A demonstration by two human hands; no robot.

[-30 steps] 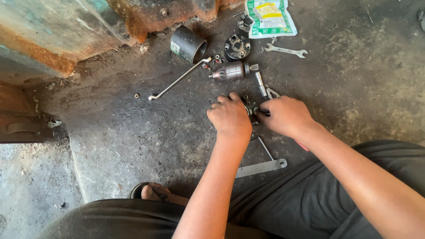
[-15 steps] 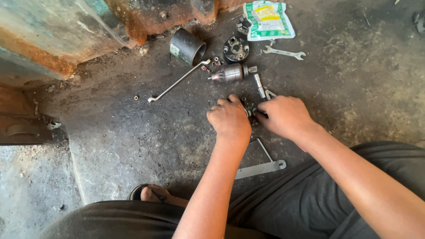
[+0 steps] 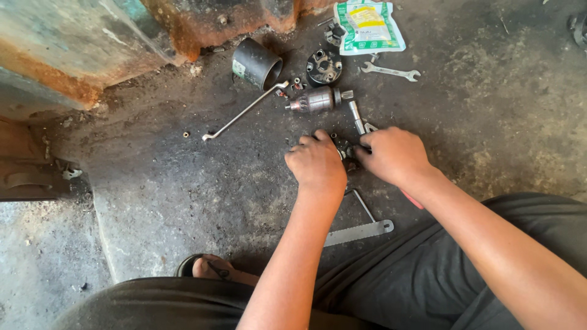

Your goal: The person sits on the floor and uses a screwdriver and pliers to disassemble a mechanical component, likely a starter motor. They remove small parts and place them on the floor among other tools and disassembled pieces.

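Small dark greasy metal part (image 3: 344, 151), knobbly and round, is held on the rough stained concrete floor (image 3: 153, 183) between both hands. It is gripped by the curled fingers of the left hand (image 3: 317, 164) and right hand (image 3: 394, 156), just below a ribbed steel armature (image 3: 313, 99).

head cam | looks steeply down from above | close over floor (image 3: 153, 201) | single view
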